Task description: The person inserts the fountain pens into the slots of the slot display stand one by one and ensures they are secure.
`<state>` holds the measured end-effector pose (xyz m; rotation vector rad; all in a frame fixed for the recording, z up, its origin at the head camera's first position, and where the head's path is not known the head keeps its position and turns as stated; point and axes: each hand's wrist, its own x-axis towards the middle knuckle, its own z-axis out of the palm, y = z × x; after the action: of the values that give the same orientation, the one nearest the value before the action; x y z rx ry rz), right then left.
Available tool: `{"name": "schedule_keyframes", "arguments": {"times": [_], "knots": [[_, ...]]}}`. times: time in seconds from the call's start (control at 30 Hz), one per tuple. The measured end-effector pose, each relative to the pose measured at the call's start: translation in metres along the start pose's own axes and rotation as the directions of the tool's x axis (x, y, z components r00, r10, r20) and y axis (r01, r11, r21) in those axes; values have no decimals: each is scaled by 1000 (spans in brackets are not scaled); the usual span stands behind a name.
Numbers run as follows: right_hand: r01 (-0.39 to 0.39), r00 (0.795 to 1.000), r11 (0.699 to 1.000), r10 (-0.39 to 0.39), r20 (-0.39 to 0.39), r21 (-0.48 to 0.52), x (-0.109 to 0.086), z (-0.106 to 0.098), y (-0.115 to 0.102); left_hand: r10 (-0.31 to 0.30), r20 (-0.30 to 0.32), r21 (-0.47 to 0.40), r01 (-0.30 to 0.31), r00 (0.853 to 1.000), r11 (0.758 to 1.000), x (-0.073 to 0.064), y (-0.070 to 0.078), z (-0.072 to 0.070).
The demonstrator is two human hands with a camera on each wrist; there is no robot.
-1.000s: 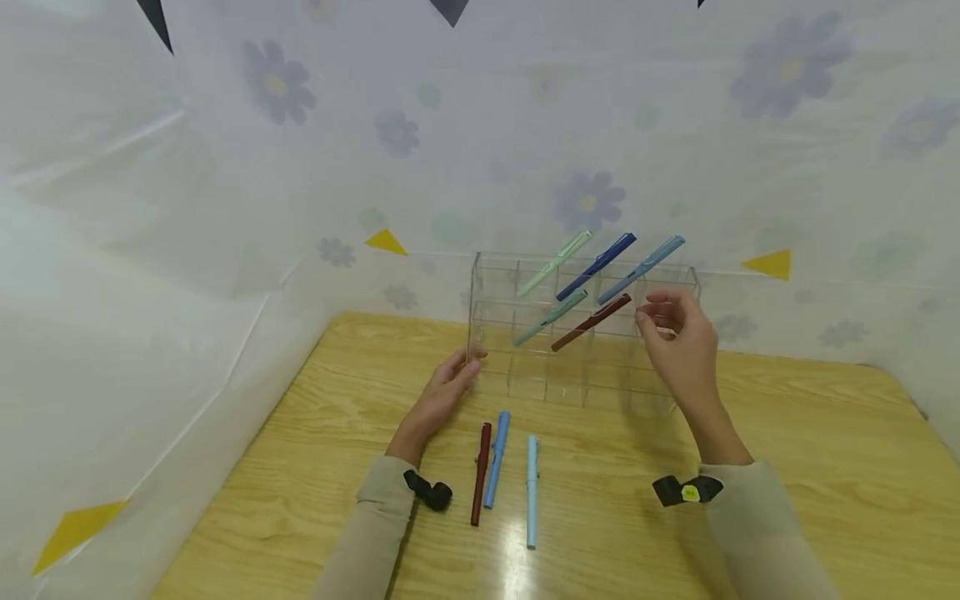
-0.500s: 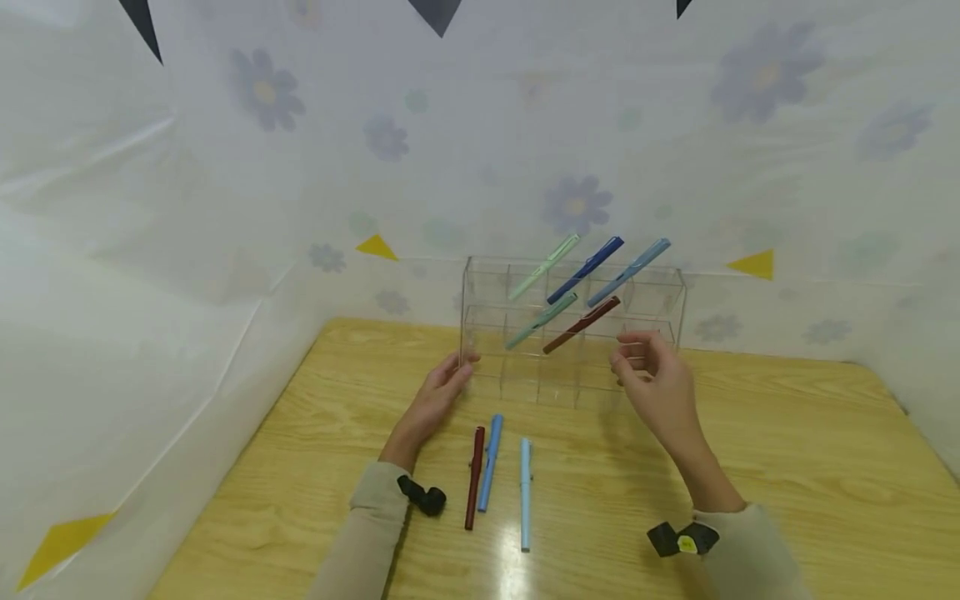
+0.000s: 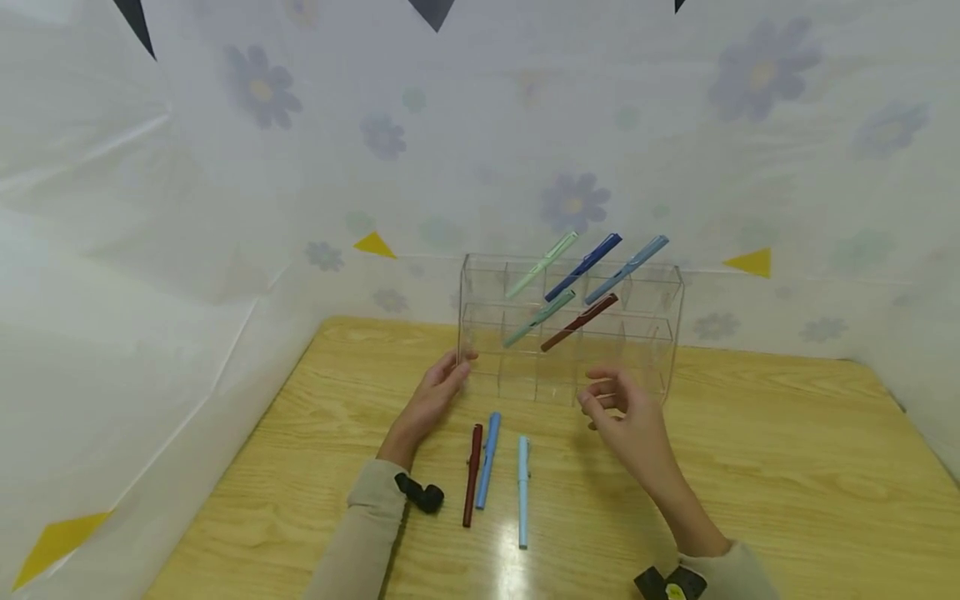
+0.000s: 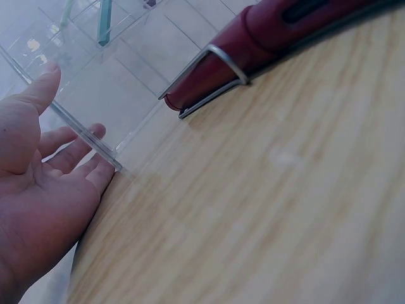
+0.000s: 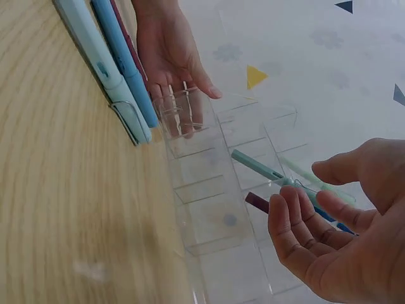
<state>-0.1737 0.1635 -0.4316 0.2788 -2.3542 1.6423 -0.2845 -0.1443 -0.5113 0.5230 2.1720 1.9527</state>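
A clear plastic pen rack (image 3: 555, 379) with tiered compartments stands at the back of the table. My left hand (image 3: 435, 396) rests at its left side, straight fingers (image 4: 69, 155) against the clear side wall and thumb raised at the edge. In its back row lean a pale green pen (image 3: 543, 265), a dark blue pen (image 3: 583, 267) and a grey-blue pen (image 3: 627, 269). A green pen (image 3: 540, 319) and a dark red pen (image 3: 580, 322) slant in the row below. Holding nothing, my right hand (image 3: 630, 429) hovers before the rack's lower right, fingers loosely bent.
Three capped pens lie on the wooden table (image 3: 337, 508) in front of the rack: a dark red one (image 3: 472, 475), a blue one (image 3: 488, 460) close beside it, and a light blue one (image 3: 523, 492) farther right. A flower-patterned sheet (image 3: 480, 150) hangs behind.
My right hand has come down and leftward from the rack's upper right, toward the front. The left hand stays at the rack's side, and the pens keep their places.
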Motion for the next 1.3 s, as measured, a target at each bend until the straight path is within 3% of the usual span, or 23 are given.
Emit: {"name": "schedule_keyframes", "arguments": {"times": [0.47, 0.73, 0.9, 1.07, 1.3], "knots": [[-152, 980, 988, 151, 130, 0, -18, 33, 7, -6, -12, 29, 7, 1000, 1000, -1, 0, 0], [-185, 959, 982, 189, 212, -39, -28, 56, 11, 12, 9, 29, -12, 1000, 1000, 1, -1, -1], [-161, 944, 984, 175, 281, -74, -35, 65, 14, 2, 8, 27, -3, 1000, 1000, 1, -1, 0], [-126, 938, 975, 177, 299, -182, -39, 74, 15, -2, -1, 24, 2, 1000, 1000, 1, 0, 0], [-14, 945, 956, 108, 307, -293, -45, 77, 11, -13, -5, 16, 13, 1000, 1000, 1, 1, 1]]}}
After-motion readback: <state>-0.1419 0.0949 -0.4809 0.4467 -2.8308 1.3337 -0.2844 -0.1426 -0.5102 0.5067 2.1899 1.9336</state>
